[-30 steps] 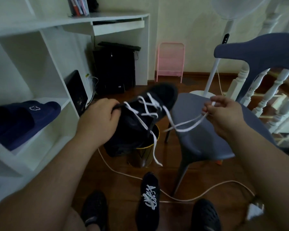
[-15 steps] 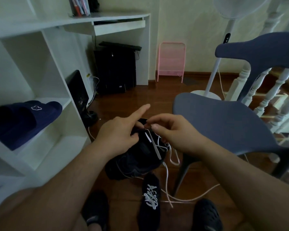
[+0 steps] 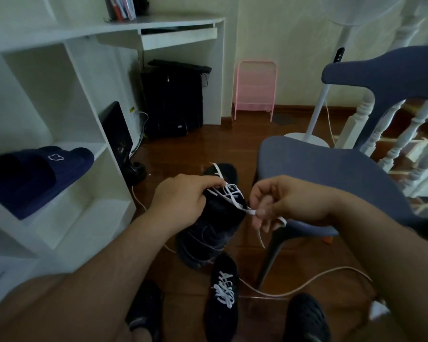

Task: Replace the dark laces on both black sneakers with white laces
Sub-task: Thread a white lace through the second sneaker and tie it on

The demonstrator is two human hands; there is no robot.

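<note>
White lace (image 3: 235, 202) pinched in our right hand (image 3: 279, 203) should be drawn snug while our left hand (image 3: 183, 201) grips the black sneaker (image 3: 208, 230) steady.

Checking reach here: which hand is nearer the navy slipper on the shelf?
Left. The left hand grips the held sneaker, on the side toward the navy slipper; the right hand is beyond the sneaker, pinching the white lace.

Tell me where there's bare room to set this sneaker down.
The blue chair seat to the right of the right hand is bare. The lower white shelf, below the navy slippers, is bare too. The floor underfoot is crowded: the finished sneaker, a cable and both feet lie there. The left hand holds the sneaker.
</note>
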